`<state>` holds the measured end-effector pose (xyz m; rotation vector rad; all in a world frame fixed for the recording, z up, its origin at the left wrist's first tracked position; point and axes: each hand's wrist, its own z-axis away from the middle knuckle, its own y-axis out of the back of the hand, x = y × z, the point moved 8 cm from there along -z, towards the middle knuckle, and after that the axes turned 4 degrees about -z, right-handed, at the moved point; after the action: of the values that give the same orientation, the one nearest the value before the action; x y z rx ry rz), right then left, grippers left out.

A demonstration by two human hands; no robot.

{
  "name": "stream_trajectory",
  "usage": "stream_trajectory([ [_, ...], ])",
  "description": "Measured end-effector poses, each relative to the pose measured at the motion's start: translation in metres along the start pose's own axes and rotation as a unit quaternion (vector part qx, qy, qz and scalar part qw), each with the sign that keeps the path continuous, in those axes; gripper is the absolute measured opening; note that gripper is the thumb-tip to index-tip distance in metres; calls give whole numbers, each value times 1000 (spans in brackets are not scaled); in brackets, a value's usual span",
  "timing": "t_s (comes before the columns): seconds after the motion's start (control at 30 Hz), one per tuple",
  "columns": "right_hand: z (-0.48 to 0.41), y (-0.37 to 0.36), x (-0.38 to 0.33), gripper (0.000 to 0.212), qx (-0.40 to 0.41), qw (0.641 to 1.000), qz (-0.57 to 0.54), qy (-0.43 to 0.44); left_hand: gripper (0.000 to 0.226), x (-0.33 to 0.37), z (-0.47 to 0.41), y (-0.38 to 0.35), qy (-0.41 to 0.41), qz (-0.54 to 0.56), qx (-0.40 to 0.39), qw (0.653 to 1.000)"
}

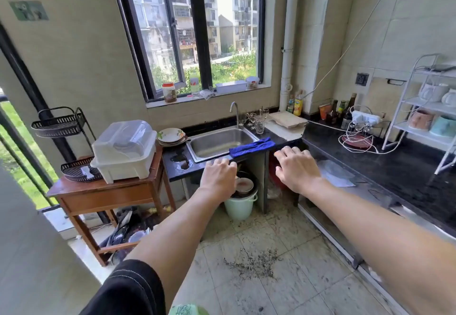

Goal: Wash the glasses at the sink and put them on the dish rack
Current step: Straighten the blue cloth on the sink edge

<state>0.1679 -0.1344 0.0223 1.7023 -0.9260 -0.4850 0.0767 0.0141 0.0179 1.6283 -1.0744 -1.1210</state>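
The glasses (259, 122) stand in a small cluster at the back right corner of the sink (217, 144), on the black bench (283, 139): a clear tumbler nearest the sink's rim, with a few stemmed glasses just behind it. The faucet (234, 112) rises at the sink's back edge, just beside them. The basin holds nothing that can be seen. A blue cloth (251, 147) lies over the sink's front right corner.

The left hand (218, 176) hovers in front of the sink's front edge, palm down, fingers relaxed and grasping nothing. The right hand (296, 169) hovers to the right of the sink and in front of it, fingers spread, also released and empty.

Left of the sink sits a stack of bowls (171, 136), touching its rim. Further left of the sink, the white dish rack (123, 151) with its clear lid closed rests on a wooden bench (103, 191). Below the sink stands a pale green bucket (240, 206) with dishes piled on it. A pale chopping board (286, 118) lies to the right of the sink, just past the glasses
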Motion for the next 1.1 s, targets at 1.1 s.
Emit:
stream_trajectory([
  [1.1,-405,-288,97,36,-95,992,-48,74,29,-68,-409,-224,52,42,-52,996],
])
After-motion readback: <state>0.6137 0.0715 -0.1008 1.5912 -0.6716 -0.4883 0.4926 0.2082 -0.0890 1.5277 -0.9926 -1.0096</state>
